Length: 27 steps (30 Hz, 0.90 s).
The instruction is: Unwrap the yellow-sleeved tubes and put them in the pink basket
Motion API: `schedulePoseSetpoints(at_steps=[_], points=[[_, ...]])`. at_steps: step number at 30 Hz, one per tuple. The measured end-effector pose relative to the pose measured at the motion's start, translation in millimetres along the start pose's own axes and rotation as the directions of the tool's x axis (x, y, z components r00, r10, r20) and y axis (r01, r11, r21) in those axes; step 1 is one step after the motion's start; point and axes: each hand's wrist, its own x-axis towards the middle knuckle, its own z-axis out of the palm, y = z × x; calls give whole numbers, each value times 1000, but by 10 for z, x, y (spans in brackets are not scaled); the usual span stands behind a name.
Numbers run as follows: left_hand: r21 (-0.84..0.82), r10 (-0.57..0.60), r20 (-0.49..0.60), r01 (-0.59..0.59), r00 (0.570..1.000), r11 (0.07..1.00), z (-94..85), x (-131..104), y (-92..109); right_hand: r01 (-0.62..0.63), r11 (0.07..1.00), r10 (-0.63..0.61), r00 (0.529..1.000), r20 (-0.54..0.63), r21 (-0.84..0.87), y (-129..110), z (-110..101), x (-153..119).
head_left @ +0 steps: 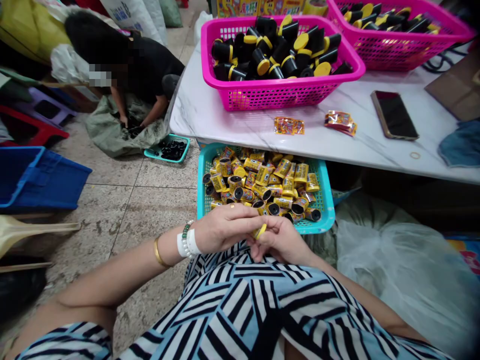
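Head view, from where I stand: the left hand (230,225) and right hand (283,239) together grasp a small round yellow plastic cap (260,231) (fingers hide its long axis); just beyond both lies a turquoise plastic mesh basket (329,210) of yellow-wrapped cylinders (263,176).

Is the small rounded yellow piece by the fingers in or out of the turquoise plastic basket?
Out: the right hand holds the small rounded yellow piece, and the left hand is beside it.
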Motion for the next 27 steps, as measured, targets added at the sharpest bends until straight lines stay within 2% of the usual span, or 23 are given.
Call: schedulePoseSetpoints(at_steps=[1, 3, 6, 7, 9, 11, 13, 14, 15, 17, 20, 23, 25, 27], points=[[6, 12, 4, -12, 1000, 1000, -10, 8, -19, 23, 999, -23, 1000, -2, -39, 1, 15, 8], [-13, -33, 1, 33, 999, 999, -31, 27, -35, 138, 978, -145, 989, -37, -154, -23, 27, 23], [-131, -214, -52, 206, 975, 970, -38, 33, -11, 320, 846, -382, 922, -66, -427, -95, -12, 37], [-201, -310, -77, 289, 948, 936, -30, 24, 1, 351, 779, -441, 896, -56, -520, -115, -37, 38], [-388, -521, -70, 458, 851, 800, 5, -6, 23, 366, 683, -484, 875, -16, -632, -130, -87, 36], [-557, -669, 24, 565, 743, 608, 55, -38, 37, 372, 685, -473, 881, 7, -627, -109, -125, 31], [-633, -723, 88, 599, 685, 491, 107, -59, 47, 376, 717, -482, 876, -27, -588, -67, -143, 26], [-636, -730, 79, 599, 678, 487, 129, -63, 53, 381, 718, -502, 863, -55, -582, -45, -146, 23], [-614, -729, 40, 592, 683, 522, 147, -64, 60, 389, 716, -522, 849, -76, -580, -25, -145, 20], [-482, -686, -66, 579, 725, 658, 162, -54, 75, 404, 730, -529, 845, -82, -552, -3, -139, 13], [-231, -547, -142, 509, 825, 829, 147, -23, 92, 388, 800, -454, 890, -39, -457, -18, -133, 6], [-148, -451, -153, 431, 879, 890, 142, 0, 91, 342, 825, -385, 923, -5, -449, -73, -145, 3], [-150, -451, -195, 428, 871, 891, 169, -4, 84, 340, 809, -391, 920, -8, -479, -109, -159, 2], [-213, -518, -275, 474, 810, 855, 215, -14, 84, 362, 789, -440, 897, -45, -497, -127, -167, 5]])
